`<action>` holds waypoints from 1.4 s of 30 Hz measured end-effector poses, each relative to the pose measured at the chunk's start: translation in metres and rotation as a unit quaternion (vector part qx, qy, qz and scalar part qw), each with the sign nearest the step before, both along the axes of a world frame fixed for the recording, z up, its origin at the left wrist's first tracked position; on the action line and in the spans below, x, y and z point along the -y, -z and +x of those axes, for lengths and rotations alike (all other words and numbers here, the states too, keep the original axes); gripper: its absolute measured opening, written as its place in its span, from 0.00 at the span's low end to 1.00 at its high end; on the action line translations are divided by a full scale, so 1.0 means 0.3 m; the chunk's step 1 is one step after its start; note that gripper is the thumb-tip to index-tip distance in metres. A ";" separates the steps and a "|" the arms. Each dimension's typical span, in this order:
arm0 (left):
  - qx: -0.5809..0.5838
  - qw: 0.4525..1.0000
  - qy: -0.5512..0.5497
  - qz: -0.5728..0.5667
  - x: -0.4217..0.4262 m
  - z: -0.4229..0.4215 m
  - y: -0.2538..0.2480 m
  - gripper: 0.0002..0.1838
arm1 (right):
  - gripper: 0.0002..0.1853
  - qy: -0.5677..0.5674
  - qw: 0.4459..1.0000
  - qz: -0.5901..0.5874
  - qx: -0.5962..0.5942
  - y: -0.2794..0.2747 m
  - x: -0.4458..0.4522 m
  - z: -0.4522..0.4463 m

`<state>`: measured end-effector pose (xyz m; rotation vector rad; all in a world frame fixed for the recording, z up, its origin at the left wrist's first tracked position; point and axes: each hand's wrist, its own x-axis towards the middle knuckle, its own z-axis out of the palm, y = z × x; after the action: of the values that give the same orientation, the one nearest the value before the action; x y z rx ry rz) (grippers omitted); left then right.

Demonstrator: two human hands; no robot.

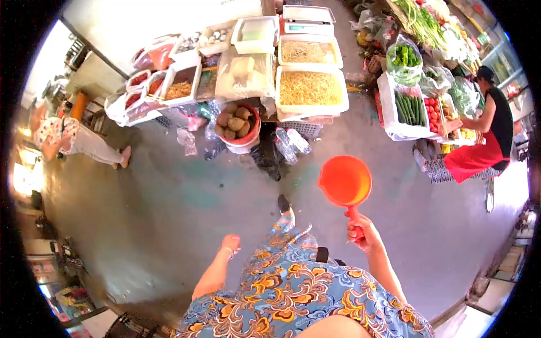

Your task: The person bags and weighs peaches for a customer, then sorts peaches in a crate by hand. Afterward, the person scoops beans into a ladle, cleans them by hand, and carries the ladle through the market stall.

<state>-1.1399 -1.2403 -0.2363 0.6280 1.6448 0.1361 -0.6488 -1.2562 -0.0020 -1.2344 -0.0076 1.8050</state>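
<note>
My right hand (367, 232) is wrapped round the handle of an orange-red plastic water dipper (345, 180). The dipper's round bowl points forward over the floor, its mouth facing up, and its inside looks bare. Away to the left, my left hand (231, 244) hangs beside my patterned clothing with its fingers curled in. It touches no object that I can see, and a band circles the wrist.
Ahead stand a bin of noodle-like strands (310, 88), a red bucket of round brown produce (236, 121) and clear bottles (290, 145) on the floor. At right, a person in a red apron (476, 155) sits by the cucumbers (410, 109). Another person (84, 138) is at left.
</note>
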 end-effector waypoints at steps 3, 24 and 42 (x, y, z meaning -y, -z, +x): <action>0.032 0.973 0.131 0.188 -0.382 0.177 0.008 0.06 | 0.22 -0.004 1.000 -0.010 -0.019 0.009 -0.194 0.023; 0.324 0.907 -0.259 0.069 -1.668 1.177 -0.126 0.14 | 0.27 -0.272 0.946 0.004 0.175 0.072 -1.388 0.390; 0.373 0.837 -0.382 0.123 -1.848 1.262 0.027 0.10 | 0.29 -0.246 0.963 -0.002 0.114 0.135 -1.734 0.620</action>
<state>-0.7612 -0.6860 -0.2444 0.0239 1.0136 1.0587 -0.4627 -0.7358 -0.0426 -1.5332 -0.4803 2.0613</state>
